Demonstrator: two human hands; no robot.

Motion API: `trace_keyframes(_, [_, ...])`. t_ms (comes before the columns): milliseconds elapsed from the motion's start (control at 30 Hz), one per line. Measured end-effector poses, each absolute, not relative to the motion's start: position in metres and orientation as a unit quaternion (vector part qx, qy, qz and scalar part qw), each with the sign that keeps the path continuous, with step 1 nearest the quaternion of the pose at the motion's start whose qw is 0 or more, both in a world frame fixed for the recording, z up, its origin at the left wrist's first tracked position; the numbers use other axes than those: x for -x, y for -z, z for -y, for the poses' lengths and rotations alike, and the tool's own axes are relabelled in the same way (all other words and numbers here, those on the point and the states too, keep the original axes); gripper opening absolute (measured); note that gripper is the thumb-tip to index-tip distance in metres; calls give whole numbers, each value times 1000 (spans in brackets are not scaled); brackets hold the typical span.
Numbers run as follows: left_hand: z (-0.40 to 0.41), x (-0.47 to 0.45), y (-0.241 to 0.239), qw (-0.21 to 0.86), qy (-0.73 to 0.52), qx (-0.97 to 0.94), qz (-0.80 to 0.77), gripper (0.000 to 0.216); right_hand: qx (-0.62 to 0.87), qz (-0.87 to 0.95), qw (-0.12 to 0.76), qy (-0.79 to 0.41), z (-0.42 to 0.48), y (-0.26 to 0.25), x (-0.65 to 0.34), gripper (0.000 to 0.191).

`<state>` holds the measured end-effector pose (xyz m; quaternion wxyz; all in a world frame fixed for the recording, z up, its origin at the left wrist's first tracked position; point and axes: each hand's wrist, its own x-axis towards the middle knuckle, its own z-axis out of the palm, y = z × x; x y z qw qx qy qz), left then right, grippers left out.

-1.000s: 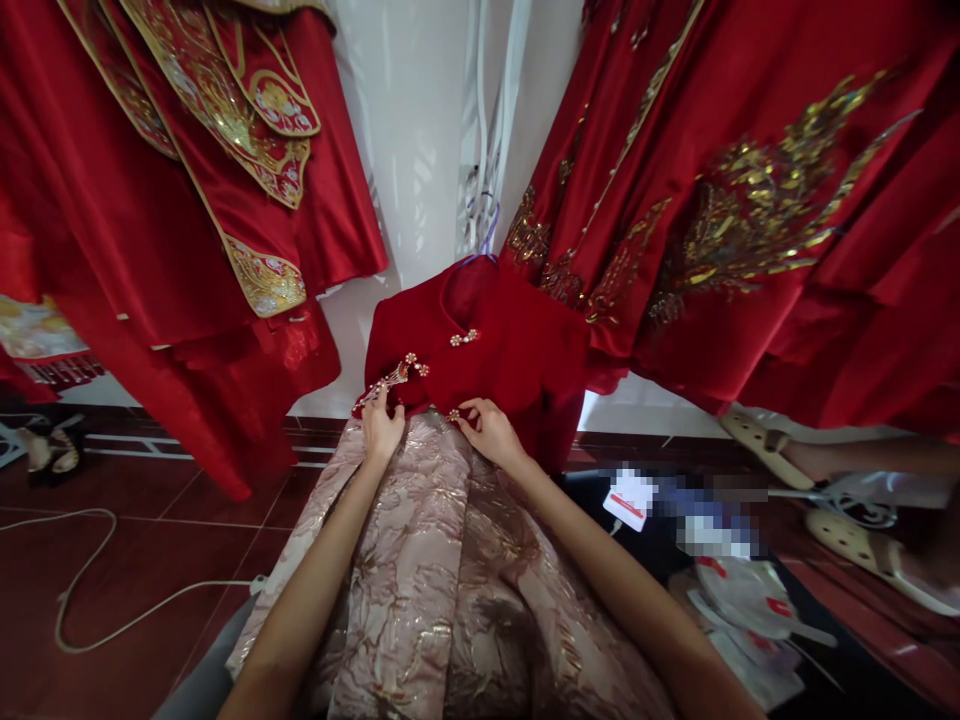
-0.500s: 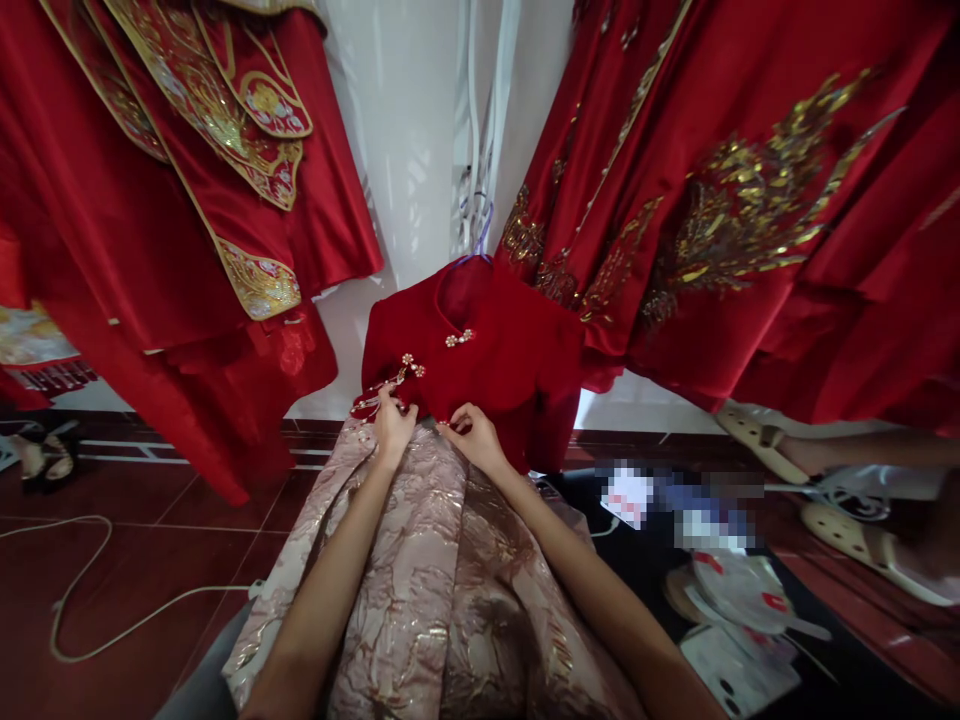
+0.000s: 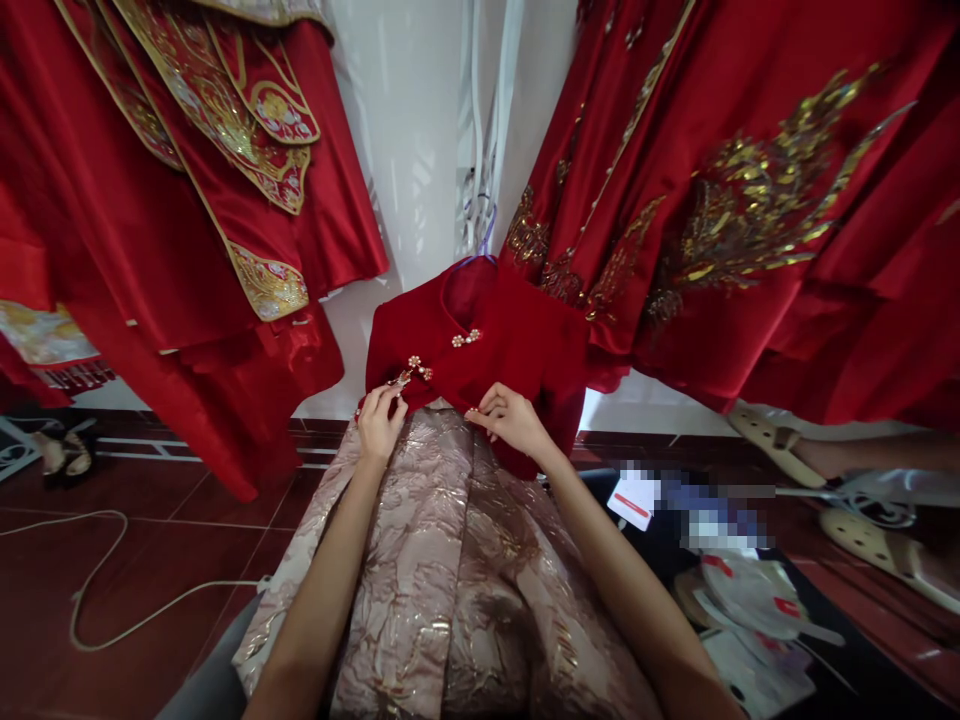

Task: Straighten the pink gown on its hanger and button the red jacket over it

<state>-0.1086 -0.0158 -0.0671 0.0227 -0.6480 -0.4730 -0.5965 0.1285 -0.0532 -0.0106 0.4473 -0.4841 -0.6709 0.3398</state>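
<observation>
A dark red short-sleeved velvet top (image 3: 499, 345) hangs in front of me with its lower part towards my lap. Flower-shaped beaded ornaments (image 3: 466, 339) decorate its chest. At its lower left side, my left hand (image 3: 381, 420) is closed on the fabric near a beaded trim, fingers bent. My right hand (image 3: 514, 418) pinches the top's lower edge further right, thumb against fingers. Between the hands, the top's hem meets a pinkish, shiny brocade cloth (image 3: 409, 540) spread over my lap beneath both forearms.
Red embroidered garments (image 3: 300, 240) hang on the left, and gold-sequined red ones (image 3: 720, 220) on the right. A dark surface at right carries a white card (image 3: 634, 498) and plastic packets (image 3: 750, 590). A cable (image 3: 112, 635) crosses the tiled floor. Another person's clog (image 3: 780, 440) shows at right.
My hands have moved apart: the right one went up and to the right along the hem, the left one slightly left and down. The view has shifted a little.
</observation>
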Motion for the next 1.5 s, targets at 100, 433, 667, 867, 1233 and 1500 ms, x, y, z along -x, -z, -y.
trace_keyframes(100, [17,110,66,57,608,646,458,21,458,654,451,-398,59,-4,-136,41])
trace_keyframes(433, [52,74,82,76,602,690,394,24,394,655,425,-486,80,-37,-142,36])
trace_keyframes(667, [40,63,122,-186,645,599,436,24,419,666,443,-429,58,6,-126,35])
trace_keyframes(867, [35,64,124,-269,656,557,432,28,422,694,468,-348,48,38,-99,23])
trace_keyframes(1233, [24,68,113,-354,710,474,381,23,436,689,503,-286,45,49,-82,17])
trace_keyframes(1500, [21,68,111,-414,706,440,370,36,440,694,525,-223,28,51,-62,15])
